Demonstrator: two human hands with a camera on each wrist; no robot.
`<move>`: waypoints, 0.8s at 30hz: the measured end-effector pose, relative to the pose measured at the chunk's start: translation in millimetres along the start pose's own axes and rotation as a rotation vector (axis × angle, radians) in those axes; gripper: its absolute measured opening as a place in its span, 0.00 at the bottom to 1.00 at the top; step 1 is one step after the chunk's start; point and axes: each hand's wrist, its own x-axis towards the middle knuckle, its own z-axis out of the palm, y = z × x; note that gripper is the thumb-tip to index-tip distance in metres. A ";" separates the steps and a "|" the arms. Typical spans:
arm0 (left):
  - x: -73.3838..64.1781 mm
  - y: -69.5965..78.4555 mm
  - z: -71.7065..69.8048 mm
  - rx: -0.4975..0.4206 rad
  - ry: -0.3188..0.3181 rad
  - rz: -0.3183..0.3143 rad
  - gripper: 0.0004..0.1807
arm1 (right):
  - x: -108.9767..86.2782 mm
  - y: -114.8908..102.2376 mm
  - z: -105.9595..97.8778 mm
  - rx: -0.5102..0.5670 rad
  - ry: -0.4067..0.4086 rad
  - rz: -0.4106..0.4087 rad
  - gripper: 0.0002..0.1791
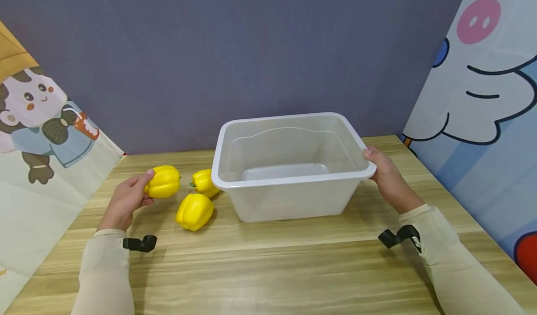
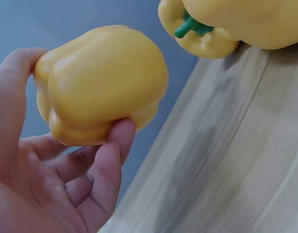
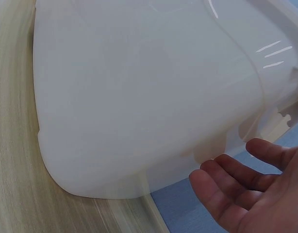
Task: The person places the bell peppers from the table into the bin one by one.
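Observation:
In the head view, my left hand [image 1: 127, 198] holds a yellow bell pepper [image 1: 164, 181] between thumb and fingers, above the left side of the table. The left wrist view shows the thumb on one end of this pepper [image 2: 105, 82] and fingertips beneath it. Two more yellow bell peppers lie close by: one [image 1: 195, 212] nearer me, another [image 1: 203, 182] with a green stem, partly behind the white plastic tub [image 1: 289, 203]. At the tub's right end, my right hand [image 1: 388, 177] grips the rim, thumb on top. From the right wrist, the fingers [image 3: 222, 191] show beside the tub's outer wall.
The wood-grain table [image 1: 268, 273] ends at a grey-purple wall [image 1: 268, 49] behind the tub. Cartoon-printed panels [image 1: 495, 82] stand along the right and left sides. A black wrist mount [image 1: 140, 243] sits on each sleeve.

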 end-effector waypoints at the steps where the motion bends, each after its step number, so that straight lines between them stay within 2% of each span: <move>1: -0.2 -0.4 0.3 -0.011 0.011 0.001 0.53 | 0.3 -0.2 0.2 -0.003 -0.002 0.001 0.30; 10: 2.4 -2.4 2.0 -0.097 0.034 0.019 0.51 | 0.0 -1.3 0.7 -0.028 -0.008 0.000 0.32; 15: 3.6 -1.3 4.1 -0.113 0.040 0.012 0.50 | -0.1 -1.3 0.5 -0.028 -0.006 -0.001 0.32; 24: 4.4 0.9 5.7 -0.142 -0.012 0.029 0.52 | 0.6 0.0 0.3 -0.020 0.002 0.006 0.32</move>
